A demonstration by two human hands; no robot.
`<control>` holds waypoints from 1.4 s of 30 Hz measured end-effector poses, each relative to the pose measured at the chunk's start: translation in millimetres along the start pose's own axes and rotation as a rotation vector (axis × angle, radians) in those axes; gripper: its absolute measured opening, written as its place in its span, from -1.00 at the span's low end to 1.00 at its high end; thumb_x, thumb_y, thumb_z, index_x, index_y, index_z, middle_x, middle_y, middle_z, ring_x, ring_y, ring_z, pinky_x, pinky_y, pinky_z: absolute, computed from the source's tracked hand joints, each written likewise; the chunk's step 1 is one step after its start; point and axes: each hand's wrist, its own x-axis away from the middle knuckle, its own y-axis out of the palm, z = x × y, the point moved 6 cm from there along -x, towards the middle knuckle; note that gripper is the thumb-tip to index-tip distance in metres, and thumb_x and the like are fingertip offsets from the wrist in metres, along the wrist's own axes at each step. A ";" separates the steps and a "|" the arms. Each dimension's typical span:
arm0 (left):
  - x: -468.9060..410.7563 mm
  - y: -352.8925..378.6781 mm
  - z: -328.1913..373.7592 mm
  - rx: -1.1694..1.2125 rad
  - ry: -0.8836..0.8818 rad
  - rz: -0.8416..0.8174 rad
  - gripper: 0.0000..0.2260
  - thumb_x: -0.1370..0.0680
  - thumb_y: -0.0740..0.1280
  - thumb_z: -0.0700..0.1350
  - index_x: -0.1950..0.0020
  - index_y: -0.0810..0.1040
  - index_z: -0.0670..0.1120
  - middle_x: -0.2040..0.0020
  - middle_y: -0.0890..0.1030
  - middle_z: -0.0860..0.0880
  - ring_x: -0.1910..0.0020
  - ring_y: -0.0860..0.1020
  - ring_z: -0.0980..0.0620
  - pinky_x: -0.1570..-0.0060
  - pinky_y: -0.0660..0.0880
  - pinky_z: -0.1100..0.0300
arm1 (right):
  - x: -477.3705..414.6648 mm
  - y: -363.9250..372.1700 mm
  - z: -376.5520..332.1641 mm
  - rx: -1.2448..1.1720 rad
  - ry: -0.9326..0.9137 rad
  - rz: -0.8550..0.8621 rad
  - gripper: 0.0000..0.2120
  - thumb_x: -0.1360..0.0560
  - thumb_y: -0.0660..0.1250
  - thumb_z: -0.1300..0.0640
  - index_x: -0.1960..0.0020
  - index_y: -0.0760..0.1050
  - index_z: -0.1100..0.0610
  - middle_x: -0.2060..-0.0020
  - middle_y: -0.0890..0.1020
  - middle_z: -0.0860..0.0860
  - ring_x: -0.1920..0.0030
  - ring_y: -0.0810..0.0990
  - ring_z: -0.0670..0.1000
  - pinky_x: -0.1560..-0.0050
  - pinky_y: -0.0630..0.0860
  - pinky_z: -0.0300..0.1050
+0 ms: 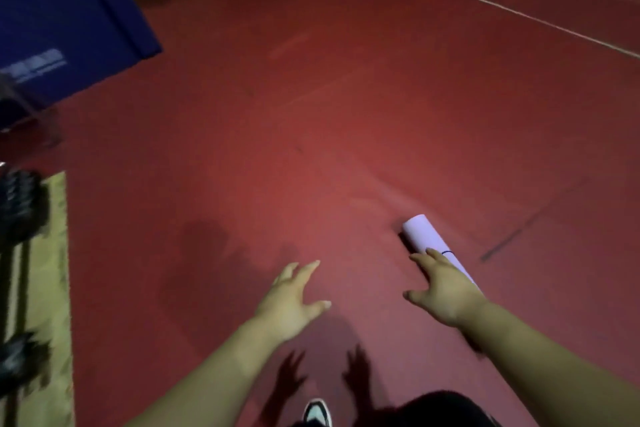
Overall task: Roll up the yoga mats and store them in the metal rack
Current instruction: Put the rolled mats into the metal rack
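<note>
A pale lilac yoga mat, rolled into a tight tube, lies on the red floor at the lower right, its near end hidden behind my right hand. My right hand reaches out over the roll with fingers spread; whether it touches the roll I cannot tell. My left hand hovers to the left of the roll, fingers spread, holding nothing. No metal rack for mats is identifiable in this view.
A blue padded panel stands at the upper left. Black dumbbells on a dark stand sit on an olive mat along the left edge. White floor lines cross the upper right. My shoe shows at the bottom.
</note>
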 end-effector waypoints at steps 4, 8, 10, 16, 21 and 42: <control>-107.3 -13.1 58.4 -0.068 0.066 -0.039 -0.24 -0.51 0.42 0.22 -0.63 0.14 0.15 -0.56 0.24 -0.06 -0.54 0.26 -0.04 -0.49 0.23 0.17 | -74.6 -57.5 41.4 -0.048 0.061 0.039 -0.25 -0.46 0.48 -0.06 -0.57 0.27 -0.01 -0.61 0.14 0.09 -0.58 0.19 0.07 -0.47 0.18 -0.15; -210.6 5.3 100.1 -0.091 0.036 -0.084 -0.22 -0.51 0.44 0.21 -0.63 0.14 0.12 -0.55 0.26 -0.09 -0.53 0.28 -0.06 -0.50 0.23 0.16 | -176.7 -94.7 93.4 -0.092 0.078 -0.008 -0.25 -0.46 0.47 -0.06 -0.58 0.26 -0.02 -0.61 0.14 0.11 -0.58 0.19 0.12 -0.48 0.21 -0.07; -256.0 18.5 118.2 -0.082 -0.013 -0.105 -0.21 -0.51 0.43 0.21 -0.64 0.12 0.12 -0.57 0.25 -0.12 -0.55 0.25 -0.07 -0.50 0.22 0.16 | -226.8 -112.0 116.2 -0.089 0.080 -0.061 -0.24 -0.46 0.46 -0.07 -0.58 0.24 -0.02 -0.62 0.12 0.11 -0.58 0.18 0.12 -0.49 0.22 -0.05; -390.9 65.0 181.7 -0.017 -0.086 -0.227 -0.20 -0.50 0.43 0.19 -0.64 0.12 0.11 -0.59 0.24 -0.10 -0.58 0.19 0.00 -0.51 0.17 0.22 | -351.0 -145.3 202.3 -0.115 0.196 -0.184 -0.25 -0.44 0.44 -0.10 -0.56 0.26 -0.04 -0.60 0.17 0.09 -0.51 0.31 0.12 -0.46 0.29 -0.02; -523.3 148.2 192.9 0.066 -0.107 -0.260 -0.30 -0.49 0.51 0.03 -0.57 0.31 0.03 -0.39 0.40 0.07 -0.41 0.37 0.15 -0.17 0.11 0.61 | -467.3 -113.7 293.2 -0.170 0.297 -0.201 -0.35 -0.50 0.42 -0.08 -0.53 0.31 0.00 -0.51 0.33 0.00 -0.47 0.34 0.07 -0.36 0.31 -0.12; -665.6 315.5 81.1 0.702 -0.233 -0.092 -0.79 -0.33 0.41 0.28 0.12 0.55 0.24 -0.31 0.45 -0.02 -0.16 0.54 0.15 -0.22 0.40 0.32 | -636.4 78.4 316.7 -1.000 0.527 -0.232 -0.83 -0.65 0.21 0.13 -0.15 0.56 0.00 0.16 0.74 -0.15 0.11 0.68 -0.13 0.03 0.61 -0.09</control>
